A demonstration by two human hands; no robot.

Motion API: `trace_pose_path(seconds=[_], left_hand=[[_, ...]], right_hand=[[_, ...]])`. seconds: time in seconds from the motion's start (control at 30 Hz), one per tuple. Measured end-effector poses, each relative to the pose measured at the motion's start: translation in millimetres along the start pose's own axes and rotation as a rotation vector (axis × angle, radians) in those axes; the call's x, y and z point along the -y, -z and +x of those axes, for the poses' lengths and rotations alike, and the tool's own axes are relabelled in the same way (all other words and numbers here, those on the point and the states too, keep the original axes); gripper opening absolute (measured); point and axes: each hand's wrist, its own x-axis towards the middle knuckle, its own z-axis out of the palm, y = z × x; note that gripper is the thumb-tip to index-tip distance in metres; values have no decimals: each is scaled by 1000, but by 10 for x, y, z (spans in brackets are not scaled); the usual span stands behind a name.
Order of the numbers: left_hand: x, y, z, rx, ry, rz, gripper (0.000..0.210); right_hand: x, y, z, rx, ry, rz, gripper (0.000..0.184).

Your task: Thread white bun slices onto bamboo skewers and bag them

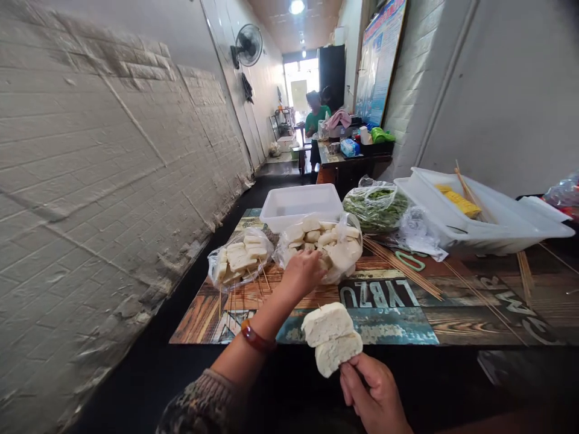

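Skewer w/ 2 white slabs is pinched in R hand; L hand at bag, can't tell its grip.

A round fan juts from the left wall; a blue poster hangs on the right wall.

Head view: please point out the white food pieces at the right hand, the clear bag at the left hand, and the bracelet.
White food pieces [332,339]: head view, around where the two pieces meet.
Clear bag [353,234]: head view, on the plastic at its right side.
Bracelet [257,339]: head view, on its band.
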Motion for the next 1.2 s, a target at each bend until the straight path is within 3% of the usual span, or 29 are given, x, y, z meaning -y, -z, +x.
trace_pose_path(seconds=[0.17,0.33,0.57,0.63,0.77,0.83,0.97,1.2], left_hand=[[-42,-130,73,40,5,78,25],[36,-177,57,44,14,21,12],[245,-90,-50,-119,123,-272,11],[278,-18,-127,-197,193,-461,21],[249,111,-374,-304,408,-1346,42],[210,136,-520,-296,483,-1642,43],[145,135,-798,-288,518,-1850,33],[73,170,-1106,-305,541,-1921,32]], right_hand=[[-32,85,29,29,27,4,34],[-60,100,33,16,21,34,35],[-128,96,0,11,-14,37,34],[-139,94,-18,9,-30,36,34],[-129,49,-39,26,-41,29,35],[-110,16,-39,41,-37,27,35],[-55,-40,-26,54,-47,1,35],[65,-119,-31,120,23,-121,36]])
